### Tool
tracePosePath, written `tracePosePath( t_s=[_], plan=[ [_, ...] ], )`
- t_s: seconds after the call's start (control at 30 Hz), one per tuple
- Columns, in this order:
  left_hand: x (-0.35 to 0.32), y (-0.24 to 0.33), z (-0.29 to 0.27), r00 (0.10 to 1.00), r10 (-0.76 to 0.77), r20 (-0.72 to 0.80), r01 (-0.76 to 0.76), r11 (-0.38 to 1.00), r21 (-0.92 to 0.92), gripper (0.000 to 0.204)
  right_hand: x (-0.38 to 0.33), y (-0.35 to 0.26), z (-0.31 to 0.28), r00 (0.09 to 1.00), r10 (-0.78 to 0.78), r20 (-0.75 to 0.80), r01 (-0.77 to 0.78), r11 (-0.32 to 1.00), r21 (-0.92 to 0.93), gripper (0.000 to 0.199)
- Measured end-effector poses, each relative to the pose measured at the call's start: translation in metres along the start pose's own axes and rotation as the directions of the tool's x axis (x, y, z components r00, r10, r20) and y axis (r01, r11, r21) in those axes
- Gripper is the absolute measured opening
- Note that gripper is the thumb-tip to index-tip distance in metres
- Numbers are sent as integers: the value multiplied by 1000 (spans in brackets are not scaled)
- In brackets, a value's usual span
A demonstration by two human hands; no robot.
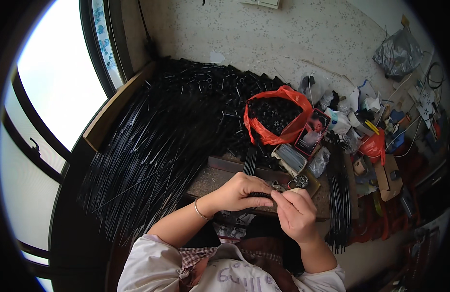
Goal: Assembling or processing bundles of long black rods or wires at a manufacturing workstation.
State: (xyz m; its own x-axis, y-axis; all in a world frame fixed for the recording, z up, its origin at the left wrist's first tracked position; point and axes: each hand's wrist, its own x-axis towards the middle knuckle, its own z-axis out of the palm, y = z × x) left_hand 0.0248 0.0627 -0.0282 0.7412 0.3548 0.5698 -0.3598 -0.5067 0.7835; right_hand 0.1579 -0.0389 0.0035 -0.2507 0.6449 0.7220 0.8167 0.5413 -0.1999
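My left hand (242,191) is curled round a dark, ridged strip (260,194) near the table's front edge. Its fingers are bent, and the thumb presses along the strip. My right hand (297,211) meets it at the strip's end, with thumb and fingertips pinched together. Whatever lies in that pinch is too small to make out. Just beyond the fingertips stands a small metal piece (277,185). Beside it sits a round holder of small dark and silvery parts (300,181). Several thin black rods (250,159) lie side by side beyond my left hand.
Black rods with plastic ends (137,146) form a large heap at left. A red bag (252,129) holds small black parts. A phone (312,131) leans against it, near a clear box (289,159). More rods (338,199) hang at right, by a cardboard box (388,177).
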Motion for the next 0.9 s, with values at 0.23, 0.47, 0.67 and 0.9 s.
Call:
tracePosePath(
  t_s=[0.23, 0.47, 0.67, 0.9],
  plan=[
    [-2, -1, -3, 995, -33, 97, 39, 998, -56, 21, 9, 7, 1, 999, -15, 51, 7, 989, 144, 22],
    [-6, -6, -6, 986, -124, 109, 132, 989, -68, 22, 17, 5, 11, 997, 9, 70, -24, 976, 217, 25],
    [-25, -51, 6, 892, -419, 170, 344, 872, 347, 53, 24, 12, 20, 987, -18, 159, -15, 978, 207, 25],
    [-52, -105, 17, 896, -442, 39, 128, 341, 931, 80, 16, 8, 17, 907, -133, 400, -126, 819, 559, 21]
  ],
)
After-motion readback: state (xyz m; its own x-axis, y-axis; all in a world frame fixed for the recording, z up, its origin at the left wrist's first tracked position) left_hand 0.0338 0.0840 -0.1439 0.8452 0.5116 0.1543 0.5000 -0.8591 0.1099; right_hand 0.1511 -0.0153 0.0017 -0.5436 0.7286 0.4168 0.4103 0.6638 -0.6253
